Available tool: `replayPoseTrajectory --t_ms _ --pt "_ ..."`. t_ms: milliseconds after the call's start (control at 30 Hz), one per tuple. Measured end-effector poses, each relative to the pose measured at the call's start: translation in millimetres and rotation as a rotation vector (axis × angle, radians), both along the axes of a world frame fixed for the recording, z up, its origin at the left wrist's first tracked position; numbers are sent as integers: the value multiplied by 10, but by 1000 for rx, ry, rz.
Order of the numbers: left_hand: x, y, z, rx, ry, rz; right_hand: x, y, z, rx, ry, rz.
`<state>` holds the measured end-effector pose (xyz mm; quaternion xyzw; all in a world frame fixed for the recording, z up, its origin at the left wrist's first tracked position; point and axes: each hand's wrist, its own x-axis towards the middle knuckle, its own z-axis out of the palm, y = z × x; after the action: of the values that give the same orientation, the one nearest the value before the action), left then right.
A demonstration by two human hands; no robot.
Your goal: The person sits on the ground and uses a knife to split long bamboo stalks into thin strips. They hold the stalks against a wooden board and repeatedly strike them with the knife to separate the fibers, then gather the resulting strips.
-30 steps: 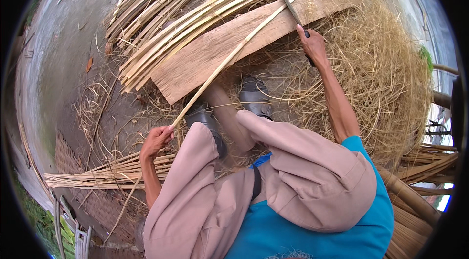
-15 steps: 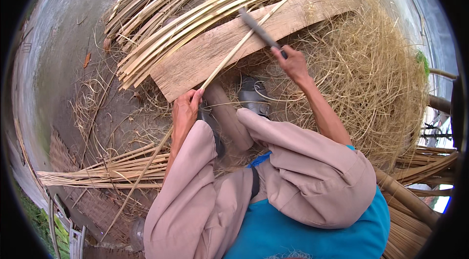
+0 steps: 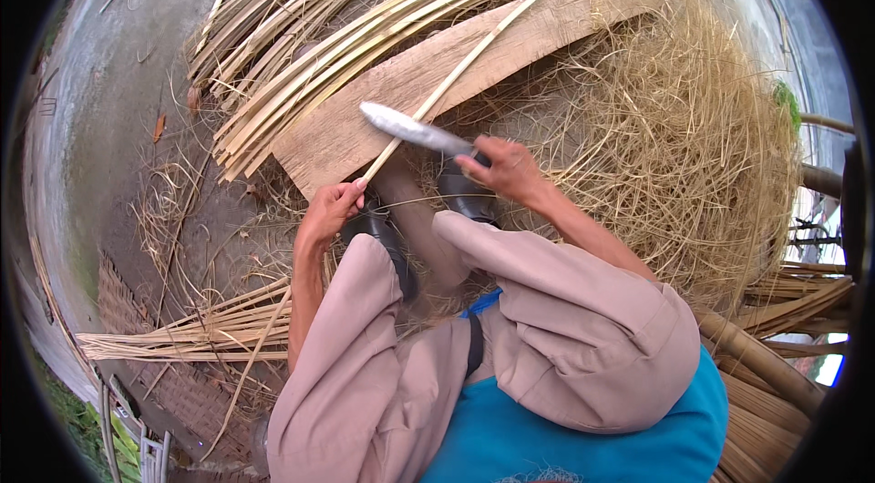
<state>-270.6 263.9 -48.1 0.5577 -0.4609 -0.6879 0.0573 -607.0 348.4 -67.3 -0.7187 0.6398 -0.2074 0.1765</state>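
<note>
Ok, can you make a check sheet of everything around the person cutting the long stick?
Surface: grey concrete ground; flat pale wooden plank lying on it.
Job's things: long thin pale bamboo strip across the plank; grey metal knife blade against it.
Clutter: bundle of split bamboo strips; heap of dry straw-like shavings; more strips at lower left.
Grippers: left hand grips the strip; right hand grips the knife.
Cables: nothing seen.
Surroundings: woven mat, thick bamboo poles.

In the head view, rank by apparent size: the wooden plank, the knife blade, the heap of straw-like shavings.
1. Heap of shavings, largest.
2. Wooden plank, long, partly covered by strips.
3. Knife blade, smallest, held in the right hand.
</note>
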Motion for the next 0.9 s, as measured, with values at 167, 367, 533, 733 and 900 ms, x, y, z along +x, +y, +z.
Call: replayPoseTrajectory --t_ms 167,367,533,733,900 --pt "-171 -1 -68 -138 67 -34 -1619 -667 -14 102 -231 -732" --pt "-249 345 122 -579 -410 -232 -858 -422 281 359 -271 -554" --pt "-271 554 -111 -791 -683 -322 435 125 149 147 -70 58" --pt "-426 497 37 -854 -593 -253 -1468 -673 218 242 -162 -712" --pt "-381 572 47 -816 -622 -270 -1052 -604 568 427 -260 -651"
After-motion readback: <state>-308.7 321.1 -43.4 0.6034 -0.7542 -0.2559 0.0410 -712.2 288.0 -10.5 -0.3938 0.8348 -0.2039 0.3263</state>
